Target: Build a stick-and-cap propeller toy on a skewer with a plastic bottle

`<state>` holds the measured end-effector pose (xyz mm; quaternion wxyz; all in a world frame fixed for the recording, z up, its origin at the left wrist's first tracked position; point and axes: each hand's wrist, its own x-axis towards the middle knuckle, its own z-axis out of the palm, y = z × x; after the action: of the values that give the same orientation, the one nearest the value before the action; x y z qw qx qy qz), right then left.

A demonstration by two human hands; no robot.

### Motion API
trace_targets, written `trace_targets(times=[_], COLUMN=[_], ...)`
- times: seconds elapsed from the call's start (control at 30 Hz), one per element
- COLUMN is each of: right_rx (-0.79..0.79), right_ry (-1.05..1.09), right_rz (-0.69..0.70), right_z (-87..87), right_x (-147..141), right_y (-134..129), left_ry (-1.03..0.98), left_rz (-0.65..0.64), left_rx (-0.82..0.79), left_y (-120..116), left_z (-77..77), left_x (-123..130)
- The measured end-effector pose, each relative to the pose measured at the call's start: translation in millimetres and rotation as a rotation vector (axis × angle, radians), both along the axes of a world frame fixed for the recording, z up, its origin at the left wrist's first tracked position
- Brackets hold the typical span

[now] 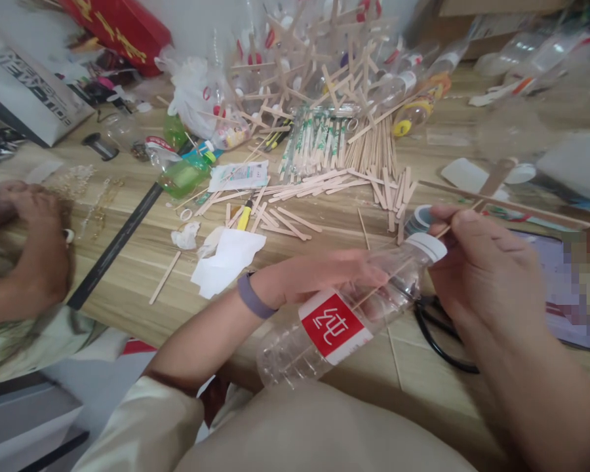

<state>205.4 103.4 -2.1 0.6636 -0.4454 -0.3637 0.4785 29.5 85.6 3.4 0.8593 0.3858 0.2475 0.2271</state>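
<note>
A clear plastic bottle (280, 360) with a red-and-white label (332, 328) lies tilted in front of me, its white cap (429, 249) toward the upper right. Wrapped around its upper part is my left hand (324, 272), slightly blurred, with a grey band on the wrist. My right hand (486, 255) pinches a thin wooden skewer (442, 232) just outside the cap. A thin stick also shows inside the bottle, in line with the skewer. Crossed flat wooden sticks (501, 174) extend behind the right hand; whether they join the skewer I cannot tell.
Loose craft sticks (319, 183), a bundle of skewers (371, 147) and a yellow cutter (244, 215) lie ahead. Behind them pile bottles with crossed sticks. White paper (231, 259) and a green bottle (184, 176) lie leftward. A screen device (555, 282) is at right. Another person's hands (34, 203) rest far left.
</note>
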Motion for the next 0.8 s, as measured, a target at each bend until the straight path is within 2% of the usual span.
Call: trace_targets(times=[0.1, 0.27, 0.5, 0.7, 0.8], right_rx=[-0.019, 0.01, 0.01, -0.056, -0.038], right_ry=[-0.015, -0.019, 0.003, 0.048, 0.049], right_rz=[0.031, 0.045, 0.052, 0.066, 0.069], right_z=[1.6, 3.2, 3.8, 3.6, 2.3], right_x=[-2, -2, 0, 1, 2], right_y=[-2, -4, -3, -2, -2], left_ry=[-0.049, -0.086, -0.184, -0.225, -0.226], left_rz=[-0.045, -0.052, 0.003, 0.053, 0.015], left_rx=[0.024, -0.042, -0.112, -0.221, -0.196], left_y=[-2, -5, -13, -13, -10], left_z=[2.1, 4.1, 6.4, -2.3, -7.7], left_x=[-7, -10, -6, -5, -6])
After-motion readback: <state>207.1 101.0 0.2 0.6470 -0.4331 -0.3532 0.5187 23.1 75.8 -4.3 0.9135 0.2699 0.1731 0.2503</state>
